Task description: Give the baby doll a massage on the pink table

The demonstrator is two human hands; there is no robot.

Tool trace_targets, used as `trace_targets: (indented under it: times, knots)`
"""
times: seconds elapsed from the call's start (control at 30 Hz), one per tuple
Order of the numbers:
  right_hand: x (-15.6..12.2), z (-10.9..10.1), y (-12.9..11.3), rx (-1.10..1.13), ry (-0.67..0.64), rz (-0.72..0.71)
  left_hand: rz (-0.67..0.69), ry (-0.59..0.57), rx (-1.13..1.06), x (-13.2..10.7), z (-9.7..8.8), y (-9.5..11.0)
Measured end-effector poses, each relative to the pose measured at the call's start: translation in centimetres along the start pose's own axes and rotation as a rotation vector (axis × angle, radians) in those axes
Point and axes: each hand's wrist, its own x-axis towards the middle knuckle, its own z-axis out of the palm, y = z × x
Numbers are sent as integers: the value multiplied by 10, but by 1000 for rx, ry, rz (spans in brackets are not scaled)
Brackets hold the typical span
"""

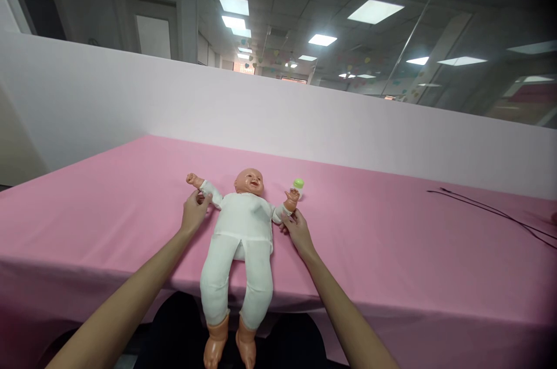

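A baby doll (243,218) in white clothes lies on its back on the pink-covered table (369,253). Its head points to the far side, and its bare feet hang over the near edge between my knees. My left hand (195,210) is closed on the sleeve of the doll's arm at the left. At the other side, my right hand (297,228) grips the sleeve of the other arm just below the doll's hand. Parts of my fingers are hidden behind the sleeves. Behind the doll's hand at the right stands a small bottle with a green cap (298,183).
Dark thin cables (483,206) lie on the table's right side. A low white wall (261,108) runs along the back of the table, with glass panes above it. At the back left is a door (152,32).
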Motion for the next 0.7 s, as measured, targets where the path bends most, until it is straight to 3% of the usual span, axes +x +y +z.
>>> trace_targets:
  times: [0.2, 0.4, 0.57, 0.7]
  knots:
    - [4, -7, 10, 42, 18, -8, 34, 6, 1, -3, 1, 5]
    - [2, -7, 9, -1, -1, -69, 289, -21, 170, -7, 4, 10]
    - [-5, -1, 2, -233, -158, -304, 620, -209, 347, -10, 8, 8]
    - [-7, 1, 2, -289, -194, -370, 640, -216, 358, -11, 9, 8]
